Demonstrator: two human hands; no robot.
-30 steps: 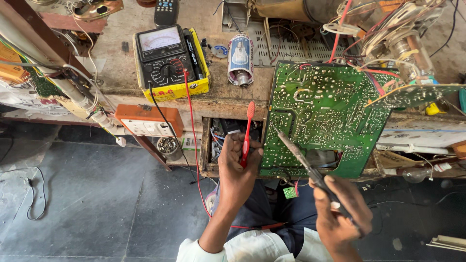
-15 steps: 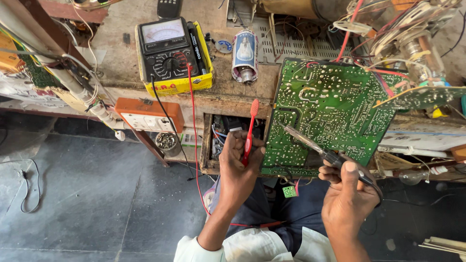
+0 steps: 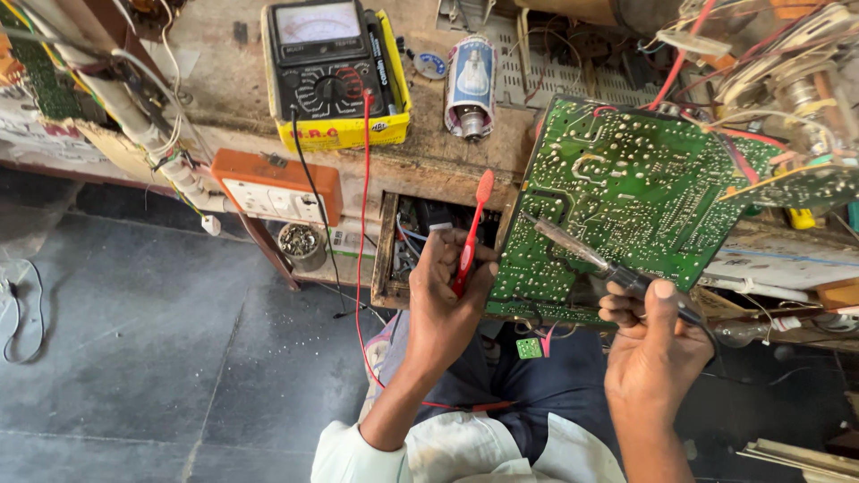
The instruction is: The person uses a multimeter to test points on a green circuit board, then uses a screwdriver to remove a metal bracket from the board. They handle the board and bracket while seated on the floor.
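Note:
My left hand (image 3: 446, 300) grips a red toothbrush (image 3: 472, 229) that points up, just left of a large green circuit board (image 3: 626, 197) leaning on the bench edge. My right hand (image 3: 653, 349) holds a soldering iron (image 3: 595, 261) by its dark handle. Its metal tip rests against the lower left part of the board's solder side. A red and a black lead run from the yellow analogue multimeter (image 3: 335, 72) on the bench down past my left arm.
A worn wooden bench (image 3: 224, 85) carries a small bulb box (image 3: 471, 80), wires and parts. An orange socket box (image 3: 277, 186) hangs at its front. An open drawer (image 3: 403, 241) sits behind my left hand. Dark tiled floor (image 3: 134, 358) lies at left.
My right hand has risen and brought the soldering iron's tip onto the board. My left hand with the toothbrush has stayed beside the board's left edge.

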